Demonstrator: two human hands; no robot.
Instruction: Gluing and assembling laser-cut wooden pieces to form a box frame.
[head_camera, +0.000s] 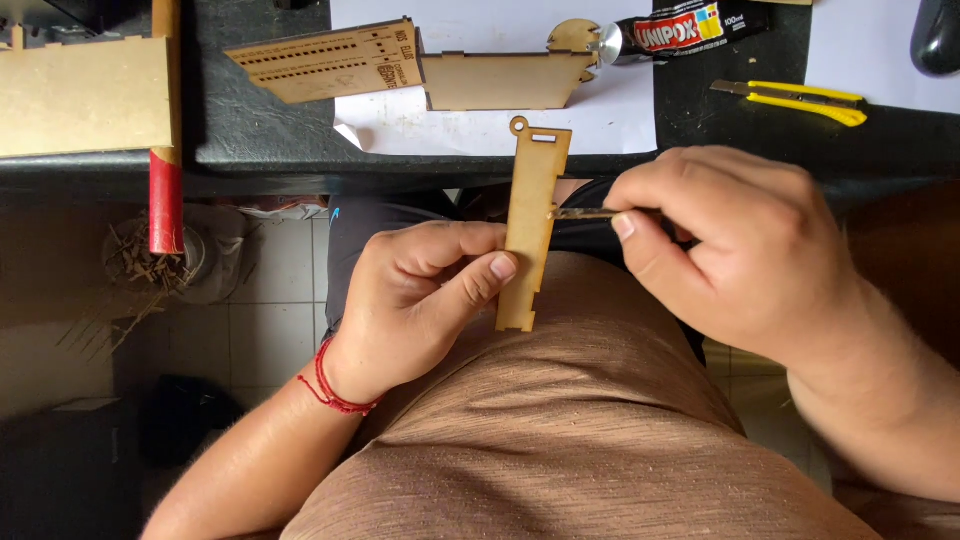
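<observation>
Wooden strip (533, 225) gripped in left hand (420, 300); right hand (735, 245) pinches thin tool (585, 213) against it.

Work surface: a dark, black-topped desk (250, 130) is seen along the top of the view, its front edge running left to right.
Covering: white paper sheets (500, 115) are laid on the desk top.
Floor: pale square tiles (270, 300) with dark grout are shown below the desk edge, at left.
Debris: wood slivers (140, 265) are scattered on the floor under the desk's left part.
Light: soft, even daylight is cast; the space under the desk is shadowed.
</observation>
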